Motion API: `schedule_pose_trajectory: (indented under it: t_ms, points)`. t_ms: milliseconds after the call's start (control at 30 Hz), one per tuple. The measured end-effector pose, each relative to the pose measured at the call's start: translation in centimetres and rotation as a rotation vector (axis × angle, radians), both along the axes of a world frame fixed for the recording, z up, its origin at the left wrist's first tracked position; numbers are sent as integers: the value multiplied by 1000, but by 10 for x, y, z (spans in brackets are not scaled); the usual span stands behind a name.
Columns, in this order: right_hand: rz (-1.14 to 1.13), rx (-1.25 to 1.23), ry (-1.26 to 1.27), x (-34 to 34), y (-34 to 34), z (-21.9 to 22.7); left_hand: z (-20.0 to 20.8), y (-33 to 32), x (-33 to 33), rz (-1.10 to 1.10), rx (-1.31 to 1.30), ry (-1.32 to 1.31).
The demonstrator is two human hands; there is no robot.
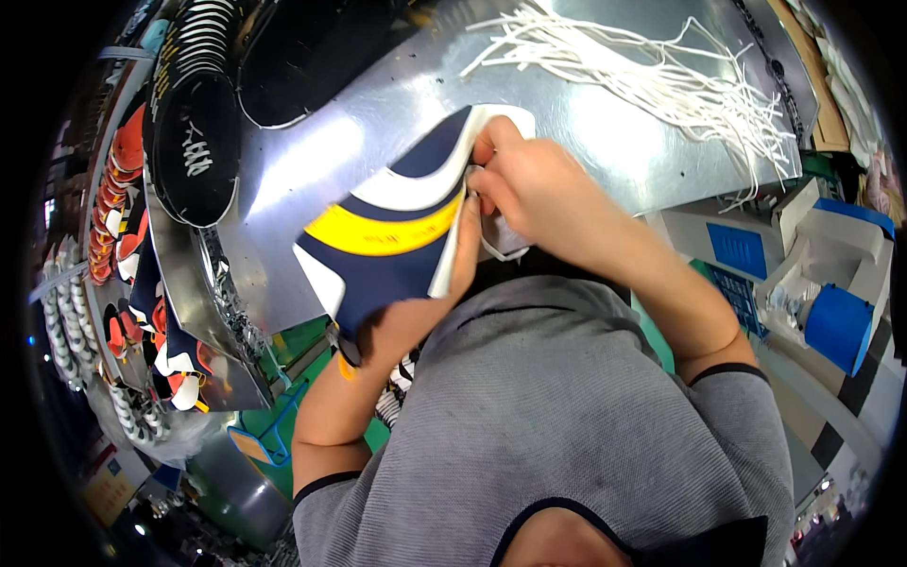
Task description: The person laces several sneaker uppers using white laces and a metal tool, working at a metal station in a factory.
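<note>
A flat shoe upper in navy, white and yellow is held up over the near edge of the metal table. My left hand grips it from beneath and along its right side, most of that hand hidden behind the piece. At the upper's top right edge, my right hand is closed, thumb and fingertips pinched together next to my left fingertips. What lies inside that pinch is too small to make out. A thin white strand hangs in a loop just below the right hand.
A loose bundle of white laces lies at the table's far right. Black trays stand at the far left, one holding striped pieces. Stacked shoe parts hang beyond the left edge. A white and blue machine stands at right.
</note>
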State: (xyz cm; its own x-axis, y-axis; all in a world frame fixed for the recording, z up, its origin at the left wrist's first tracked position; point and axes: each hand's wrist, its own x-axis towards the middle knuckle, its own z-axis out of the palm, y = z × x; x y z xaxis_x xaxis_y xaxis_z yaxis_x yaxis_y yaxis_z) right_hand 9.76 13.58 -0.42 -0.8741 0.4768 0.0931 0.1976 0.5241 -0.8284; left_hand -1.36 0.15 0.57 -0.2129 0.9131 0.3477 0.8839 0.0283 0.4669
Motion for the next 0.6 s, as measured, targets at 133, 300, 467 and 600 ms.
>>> schedule_pose_trajectory:
  t_ms: [133,300,467,600]
  points:
    - [162,-62,-110,30,32,35,-6,-10,-13,341,-276,-1453]
    - [-263,-436,46,24,48,-9,5,2,-25,283,-274,-1524]
    - [-304,-632,102,3,33,-14,-11,7,-53,331,-423,-723]
    - [-364,-876,149,-1,50,-39,3,4,-63,263,-555,-1026]
